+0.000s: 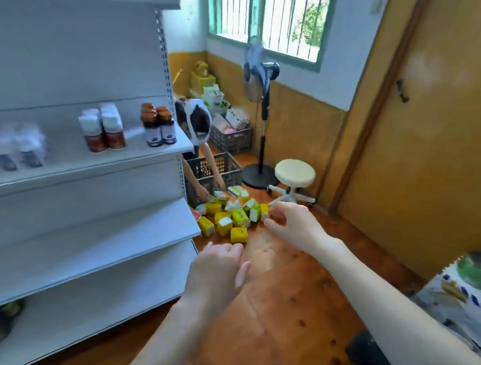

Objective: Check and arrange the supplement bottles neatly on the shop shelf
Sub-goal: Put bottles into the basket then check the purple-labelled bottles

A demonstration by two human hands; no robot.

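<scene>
**Forearms out, both hands empty; bottles up and to the left**

Forearms fill the lower frame and reach forward over the wooden floor. Left hand [217, 271]: fingers loosely curled, holding nothing. Right hand [294, 225]: further forward, fingers bent, nothing seen in its grip. It overlaps the edge of the yellow boxes [231, 216] in this view, but I cannot tell if they touch.

Position of task items: the supplement bottles stand on the upper shelf [80, 171], well apart from both hands, above and to the left of them. All are upright with the long axis vertical. The left hand is the nearer one, and a reach would go up and leftward.

Count on the shelf:
- dark bottles [159, 125] at the right end: two in front, more caps behind, at least three.
- white-capped bottles [102, 129]: two in front, possibly more behind.
- blurred pale group [18, 147]: at least two, too smeared to count.

The two lower shelves show no bottles.

Floor: roughly fifteen yellow boxes in a loose heap by a dark crate [216, 170]. A second person [195, 121] bends over them.

Judgement: bottle work is not in hand now.
</scene>
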